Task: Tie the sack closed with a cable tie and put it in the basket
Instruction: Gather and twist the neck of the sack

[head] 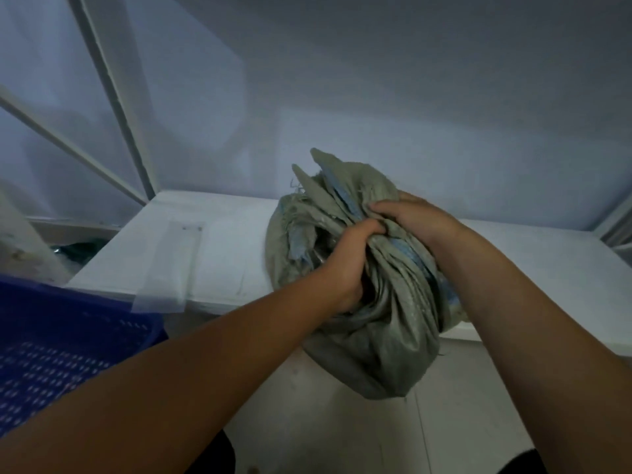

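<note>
A grey-green woven sack with blue stripes rests on the front edge of a white ledge, its lower part hanging over the edge. My left hand is clenched around the gathered neck of the sack. My right hand grips the bunched cloth just beyond it, fingers curled into the folds. The loose mouth of the sack sticks up behind my hands. A blue perforated plastic basket stands at the lower left. No cable tie can be made out.
A clear plastic bag lies flat on the ledge to the left of the sack, overhanging the edge. White metal frame bars rise at the left. A pale wall stands behind the ledge.
</note>
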`<control>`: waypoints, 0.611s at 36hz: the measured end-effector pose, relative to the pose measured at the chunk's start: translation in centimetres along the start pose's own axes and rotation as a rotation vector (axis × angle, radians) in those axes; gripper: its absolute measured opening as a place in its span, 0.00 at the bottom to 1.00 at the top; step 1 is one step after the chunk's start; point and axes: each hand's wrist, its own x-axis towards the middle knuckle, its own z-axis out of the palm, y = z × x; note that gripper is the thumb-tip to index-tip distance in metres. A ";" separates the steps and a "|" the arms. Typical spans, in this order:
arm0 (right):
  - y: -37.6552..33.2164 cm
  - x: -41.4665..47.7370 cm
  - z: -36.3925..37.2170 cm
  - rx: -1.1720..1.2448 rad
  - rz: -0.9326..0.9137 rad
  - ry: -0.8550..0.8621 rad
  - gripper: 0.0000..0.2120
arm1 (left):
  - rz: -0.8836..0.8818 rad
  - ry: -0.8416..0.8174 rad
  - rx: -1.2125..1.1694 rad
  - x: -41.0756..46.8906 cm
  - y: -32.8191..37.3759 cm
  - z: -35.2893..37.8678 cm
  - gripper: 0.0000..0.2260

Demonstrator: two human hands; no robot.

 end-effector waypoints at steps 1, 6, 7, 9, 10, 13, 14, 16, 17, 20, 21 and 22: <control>0.0 0.1 0.0 0.055 -0.030 -0.007 0.15 | 0.014 -0.017 0.030 0.0 0.3 -0.1 0.10; 0.2 -0.1 0.2 0.200 0.066 -0.100 0.18 | 0.074 -0.058 0.227 -0.1 0.8 -0.9 0.11; 0.3 -0.1 0.2 0.194 0.132 -0.099 0.20 | 0.062 -0.079 0.305 -0.4 0.8 -0.9 0.11; 0.5 -0.2 0.3 0.185 0.209 -0.110 0.22 | 0.026 -0.100 0.437 -0.8 0.3 -0.9 0.10; 0.6 -0.2 0.3 0.194 0.226 -0.121 0.24 | 0.004 -0.100 0.464 -1.0 0.0 -0.7 0.13; 0.6 -0.6 0.4 0.218 0.253 -0.166 0.30 | -0.038 -0.094 0.422 -0.8 -0.7 -0.6 0.28; 0.5 -0.7 0.4 0.206 0.252 -0.154 0.27 | -0.004 -0.106 0.405 -0.8 -0.8 -0.5 0.23; 0.1 -0.7 0.7 0.188 0.241 -0.070 0.21 | 0.082 -0.086 0.376 -0.9 -0.8 -0.5 0.13; 0.0 -0.6 0.8 0.200 0.219 -0.021 0.19 | 0.135 -0.058 0.375 -1.0 -0.8 -0.5 0.13; -0.5 -0.4 0.7 0.266 0.130 0.080 0.17 | 0.396 0.033 0.377 -0.5 -1.6 -0.5 0.20; -0.6 -0.2 0.7 0.296 0.108 0.099 0.18 | 0.451 0.063 0.369 -0.4 -1.6 -0.5 0.22; -0.7 0.0 0.7 0.326 0.084 0.106 0.22 | 0.450 0.056 0.343 -0.3 -1.5 -0.5 0.24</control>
